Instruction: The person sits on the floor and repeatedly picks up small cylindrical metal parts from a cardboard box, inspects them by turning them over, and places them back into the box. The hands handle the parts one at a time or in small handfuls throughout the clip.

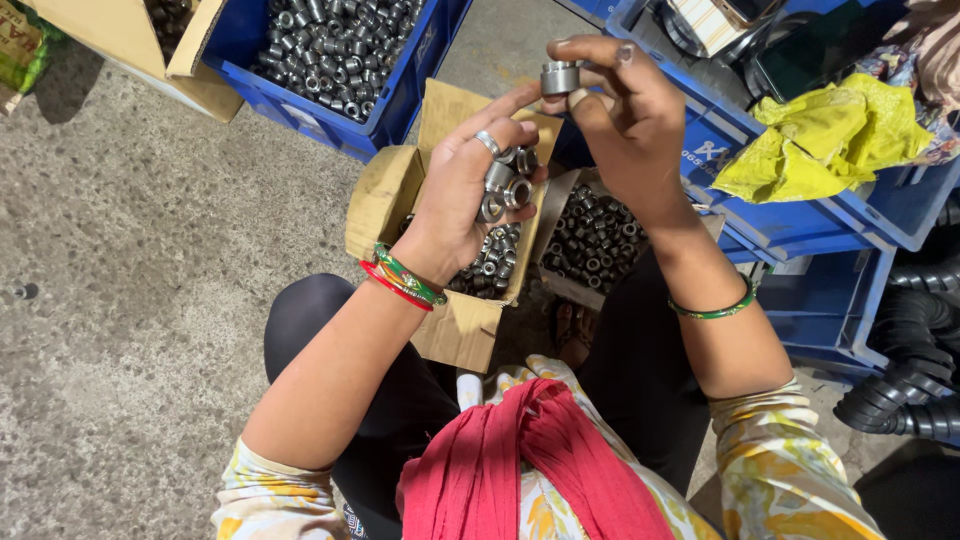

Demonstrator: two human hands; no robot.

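Small-parts workshop or factory floor, seen from above.
A rough concrete floor (pixel 150 300) carries bulk stock: at 12 o'clock a blue plastic crate (pixel 400 95) heaped with small metal rings (pixel 330 45); at centre two open cardboard boxes (pixel 385 195) filled with similar ring-shaped parts, some bright, some dark (pixel 595 240). Further blue crates (pixel 850 220) stand at 2 to 3 o'clock, one holding a yellow cloth (pixel 830 135), and black corrugated hose (pixel 910 370) lies at 4 o'clock. The person works seated on the floor.
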